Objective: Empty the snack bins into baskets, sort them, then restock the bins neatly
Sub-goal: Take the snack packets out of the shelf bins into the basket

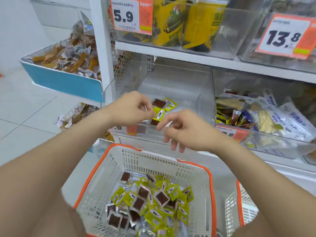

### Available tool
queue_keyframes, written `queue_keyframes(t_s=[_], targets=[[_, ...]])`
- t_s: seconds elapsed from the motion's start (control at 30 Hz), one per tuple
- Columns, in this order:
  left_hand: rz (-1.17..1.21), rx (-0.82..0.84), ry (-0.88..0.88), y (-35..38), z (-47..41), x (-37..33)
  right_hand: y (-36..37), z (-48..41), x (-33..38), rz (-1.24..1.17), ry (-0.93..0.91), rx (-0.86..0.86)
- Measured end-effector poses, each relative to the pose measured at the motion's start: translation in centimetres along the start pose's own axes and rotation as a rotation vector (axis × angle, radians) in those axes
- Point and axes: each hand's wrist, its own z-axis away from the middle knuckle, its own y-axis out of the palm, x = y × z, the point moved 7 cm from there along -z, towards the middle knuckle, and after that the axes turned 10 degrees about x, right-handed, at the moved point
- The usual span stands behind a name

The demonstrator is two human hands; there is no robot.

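Note:
My left hand (pixel 131 108) pinches a small yellow snack packet (pixel 159 114) just over the front lip of a clear shelf bin (pixel 179 86). Two more packets, brown and yellow (pixel 164 103), lie on the bin's floor behind it. My right hand (pixel 184 132) hovers beside the left one with loosely curled fingers and holds nothing. Below both hands stands a white basket with an orange rim (pixel 210 177). Inside it lies a pile of several yellow and brown packets (pixel 152 202).
A neighbouring clear bin (pixel 282 144) to the right holds mixed white, blue and yellow snack bags. Price tags 5.9 (pixel 131 15) and 13.8 (pixel 284 37) hang on upper bins. A blue-fronted bin of orange snacks (pixel 65 81) juts out left. A second basket (pixel 239 202) stands at right.

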Motion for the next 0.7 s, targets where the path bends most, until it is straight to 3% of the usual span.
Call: queue_keyframes(t_s=[0.07, 0.1, 0.17, 0.23, 0.33, 0.43, 0.7], targets=[[-0.092, -0.157, -0.084, -0.9, -1.6, 1.5, -3.0, -1.0, -0.1, 0.031, 0.017, -0.301], [-0.156, -0.134, -0.140, -0.7, -2.3, 2.1, -4.0, -1.5, -0.4, 0.131, 0.048, -0.406], [-0.276, 0.064, -0.255, 0.7, -3.9, 3.3, -4.9, -3.4, -2.1, 0.328, 0.148, -0.452], [-0.340, 0.263, -0.316, 1.9, -5.0, 3.7, -4.8, -5.5, -4.0, 0.397, 0.253, -0.361], [-0.366, 0.387, -0.336, 2.8, -6.8, 3.8, -4.3, -8.2, -4.9, 0.447, 0.314, -0.206], [-0.507, 0.377, -0.339, 2.8, -8.1, 4.4, -3.9, -11.6, -5.2, 0.475, 0.317, -0.070], [-0.451, 0.438, -0.409, 2.7, -8.7, 7.5, -2.9, -17.8, -8.1, 0.681, 0.359, 0.237]])
